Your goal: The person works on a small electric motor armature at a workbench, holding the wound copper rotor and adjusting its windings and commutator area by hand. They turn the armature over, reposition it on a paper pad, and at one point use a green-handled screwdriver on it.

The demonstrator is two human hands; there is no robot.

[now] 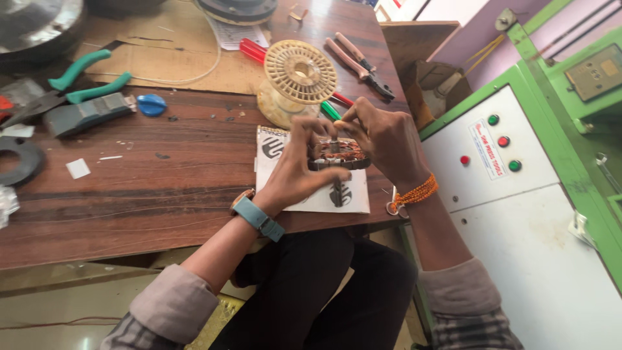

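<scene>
A small round motor stator (pixel 341 154) with copper wire windings sits between both hands, over a white spiral notebook (pixel 324 194) near the table's front edge. My left hand (pixel 299 167) grips its near left side with thumb and fingers; a blue watch strap is on that wrist. My right hand (pixel 383 137) pinches at the stator's top and right side; orange thread is tied round that wrist. Just behind the hands stands an empty beige plastic wire spool (pixel 298 74).
The wooden table (pixel 129 194) carries green-handled pliers (pixel 78 81), a blue cap (pixel 151 104), a red-handled screwdriver (pixel 256 50) and pink-handled pliers (pixel 359 65). A green and white machine cabinet (pixel 518 214) with coloured buttons stands at the right.
</scene>
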